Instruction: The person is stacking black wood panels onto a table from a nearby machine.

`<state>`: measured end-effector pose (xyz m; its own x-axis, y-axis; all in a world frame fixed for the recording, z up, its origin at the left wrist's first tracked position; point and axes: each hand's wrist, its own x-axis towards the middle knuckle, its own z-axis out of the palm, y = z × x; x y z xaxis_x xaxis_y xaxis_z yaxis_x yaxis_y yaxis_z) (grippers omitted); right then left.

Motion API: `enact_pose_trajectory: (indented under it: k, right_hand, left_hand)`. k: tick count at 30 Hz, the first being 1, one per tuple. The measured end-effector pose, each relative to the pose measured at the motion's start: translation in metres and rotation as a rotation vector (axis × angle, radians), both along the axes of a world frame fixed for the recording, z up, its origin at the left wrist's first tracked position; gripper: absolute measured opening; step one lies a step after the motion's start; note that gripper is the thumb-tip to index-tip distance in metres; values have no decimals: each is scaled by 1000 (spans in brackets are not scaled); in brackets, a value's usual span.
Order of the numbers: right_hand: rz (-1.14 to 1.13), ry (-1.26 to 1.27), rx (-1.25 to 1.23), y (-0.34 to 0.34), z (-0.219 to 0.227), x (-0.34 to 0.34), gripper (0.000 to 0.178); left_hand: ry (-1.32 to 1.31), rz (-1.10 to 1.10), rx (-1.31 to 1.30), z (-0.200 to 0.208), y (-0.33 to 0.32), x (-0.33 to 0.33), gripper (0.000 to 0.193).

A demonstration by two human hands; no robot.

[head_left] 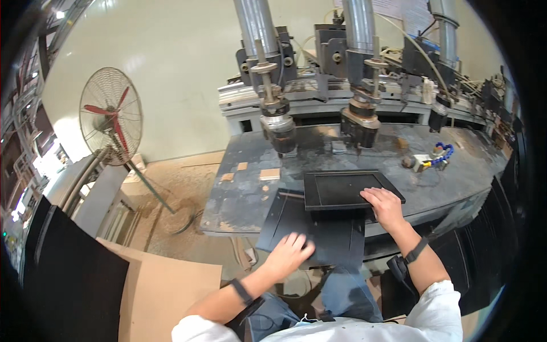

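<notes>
Well, at the left a small tan wooden block [270, 174] is lying on the dark bench [228, 199], apart from both panels; nearer the person, the left hand [290, 253] is hanging over or resting on the near left part of a flat black panel [336, 242], its fingers curved and blurred, so I cannot tell whether it is touching or grasping anything; that panel is jutting past the bench's near edge toward the legs [347, 296]; it is looking thin, stiff and fairly light for its breadth, and its smooth face is probably offering little grip, so opposite side edges are seeming the better hold; next, a framed black panel [345, 189] is sitting over the flat one's far part, though shadow is hiding whether they are touching; its raised border is suggesting a rigid, somewhat heavier piece, with corners perhaps risking chips, so the outer rim is seeming the place to take it; at its near right part the right hand [386, 206] is lying with its fingers across the top, the thumb unclear, so I cannot tell whether it is pinching the rim or only pressing; farther right, a blue segmented hose [450, 153] is curling above the bench, well apart from the framed panel.
</notes>
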<state>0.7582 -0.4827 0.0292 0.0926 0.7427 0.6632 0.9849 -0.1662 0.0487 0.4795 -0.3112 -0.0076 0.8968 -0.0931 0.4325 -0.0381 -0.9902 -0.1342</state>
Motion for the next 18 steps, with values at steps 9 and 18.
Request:
enact_pose_trajectory:
  k: [9, 18]
  right_hand:
    - [207, 77, -242, 105, -39, 35, 45]
    - [63, 194, -271, 88, -62, 33, 59]
  left_hand:
    - [13, 220, 251, 137, -10, -238, 23]
    - [-232, 1049, 769, 251, 89, -410, 23]
